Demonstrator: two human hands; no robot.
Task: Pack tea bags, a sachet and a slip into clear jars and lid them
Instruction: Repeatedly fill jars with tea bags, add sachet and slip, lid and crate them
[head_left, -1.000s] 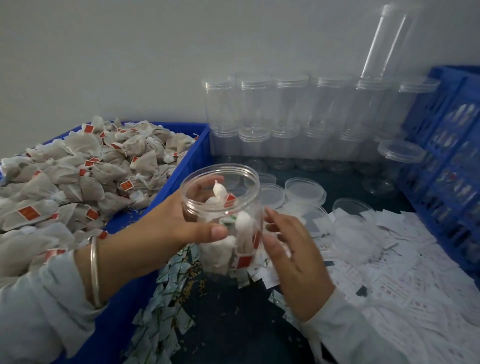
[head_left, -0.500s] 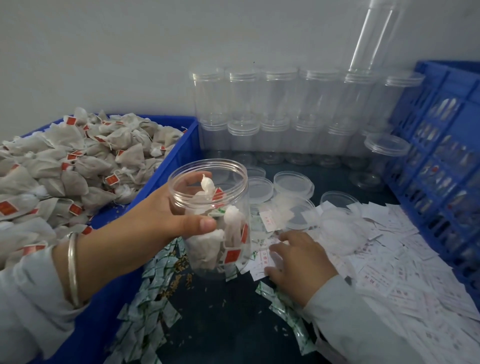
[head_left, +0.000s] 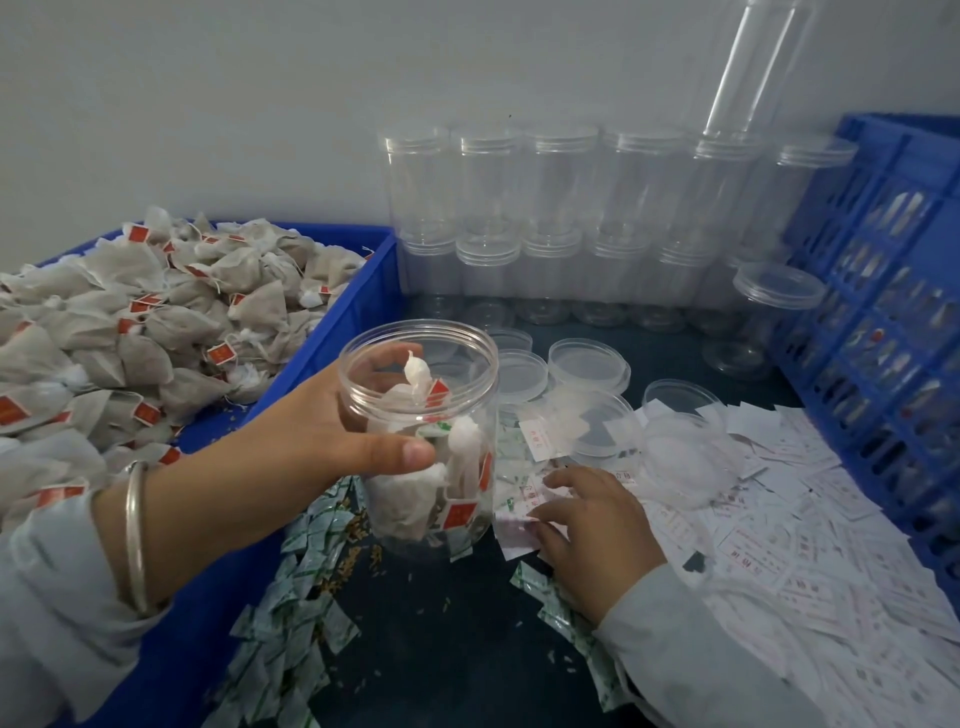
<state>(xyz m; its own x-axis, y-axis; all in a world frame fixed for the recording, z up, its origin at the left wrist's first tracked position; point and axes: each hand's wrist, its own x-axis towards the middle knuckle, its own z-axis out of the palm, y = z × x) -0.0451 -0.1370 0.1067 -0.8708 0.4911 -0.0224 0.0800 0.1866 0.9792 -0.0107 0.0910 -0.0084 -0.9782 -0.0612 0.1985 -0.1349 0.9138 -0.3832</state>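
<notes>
My left hand (head_left: 317, 441) grips an open clear jar (head_left: 418, 441) above the dark table, thumb in front and fingers behind. Inside the jar lie several tea bags (head_left: 415, 493) with red tags and a green-and-white sachet. My right hand (head_left: 592, 525) is down on the table right of the jar, its fingertips on a white paper slip (head_left: 519, 525) at the edge of the slip pile. Whether it pinches the slip is unclear. Loose lids (head_left: 589, 361) lie behind the jar.
A blue bin (head_left: 358, 306) heaped with tea bags (head_left: 156, 332) fills the left. Green sachets (head_left: 296, 623) lie strewn at the front. Stacked empty lidded jars (head_left: 561, 218) line the wall. White slips (head_left: 810, 561) cover the right, beside a blue crate (head_left: 883, 322).
My right hand left the jar's side and dropped to the table, onto the slips. The left hand holds the jar in about the same place.
</notes>
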